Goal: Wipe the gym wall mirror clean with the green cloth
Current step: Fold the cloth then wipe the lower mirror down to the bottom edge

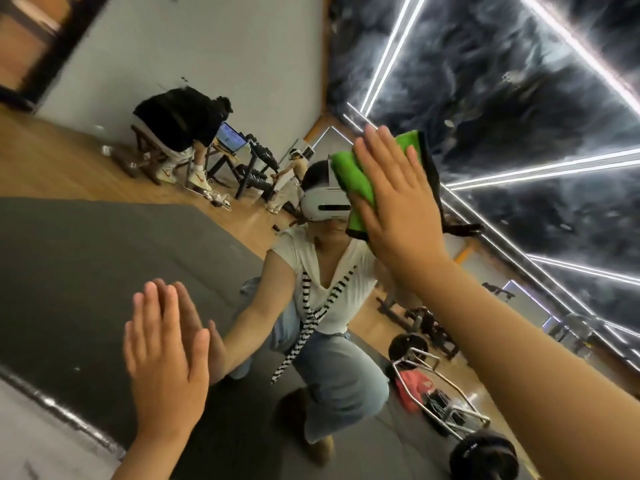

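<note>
You press the folded bright-green microfibre cloth (356, 181) flat-palmed with your right hand (398, 202) against the large glass wall mirror (104, 254), mid-wipe; your left hand (166, 355) braces, fingers straight; most glass likely remains.

Wood floor (69, 161), grey mat (86, 271), white wall (207, 46); dark, perhaps marbled ceiling (485, 98), light strips (554, 168).

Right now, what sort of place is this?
Probably a gym: the wall mirror reflects a barbell, a dumbbell rack and a dark floor mat.
</note>
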Demonstrator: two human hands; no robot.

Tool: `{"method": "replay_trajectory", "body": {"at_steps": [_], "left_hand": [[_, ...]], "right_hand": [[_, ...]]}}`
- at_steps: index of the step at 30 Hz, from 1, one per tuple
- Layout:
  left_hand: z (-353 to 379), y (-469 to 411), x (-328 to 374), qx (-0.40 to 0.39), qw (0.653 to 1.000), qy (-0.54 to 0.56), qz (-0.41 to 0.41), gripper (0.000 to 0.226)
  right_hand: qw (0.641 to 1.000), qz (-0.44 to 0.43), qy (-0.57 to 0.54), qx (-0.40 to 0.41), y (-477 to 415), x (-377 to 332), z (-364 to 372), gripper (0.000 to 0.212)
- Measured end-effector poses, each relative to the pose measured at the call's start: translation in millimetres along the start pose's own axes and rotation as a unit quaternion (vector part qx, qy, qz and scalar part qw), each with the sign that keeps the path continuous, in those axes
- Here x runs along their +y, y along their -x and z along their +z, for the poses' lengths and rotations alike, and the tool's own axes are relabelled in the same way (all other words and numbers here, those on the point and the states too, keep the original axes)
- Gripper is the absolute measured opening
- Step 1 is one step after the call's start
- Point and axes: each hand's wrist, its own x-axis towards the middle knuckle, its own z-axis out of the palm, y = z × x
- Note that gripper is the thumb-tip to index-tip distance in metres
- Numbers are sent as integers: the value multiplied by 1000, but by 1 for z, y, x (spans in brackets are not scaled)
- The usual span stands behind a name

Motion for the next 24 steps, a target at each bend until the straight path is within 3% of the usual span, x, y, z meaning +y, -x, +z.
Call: {"method": "replay_trajectory", "body": {"at_steps": [2,7,9,11,14,16,21,24], "left_hand": [[0,0,3,4,1000,14,-15,68],[-6,-4,-5,-6,1000,0,-14,67],[-9,-5,-11,-13,1000,-17,3,68],[-12,-8,-18,-21,999,-34,6,70],[-17,-11,-29,-40,998,-47,4,71],[-18,-13,-34,-49,998,-48,16,70],[-25,-14,-41,-73,995,-59,36,71],[-33,-15,-48,-95,990,-79,62,74]], "right_hand": [[999,40,32,19,-6,-23,13,60],[971,-225,11,-75,40,-75,35,58],[959,-269,-9,-84,40,-64,28,54],[978,-205,-2,-48,23,-49,23,54],[999,1,17,27,-2,-45,23,57],[998,36,16,38,7,-71,33,59],[974,-201,7,-102,103,-144,56,62],[958,-256,-6,-129,123,-146,57,60]]}}
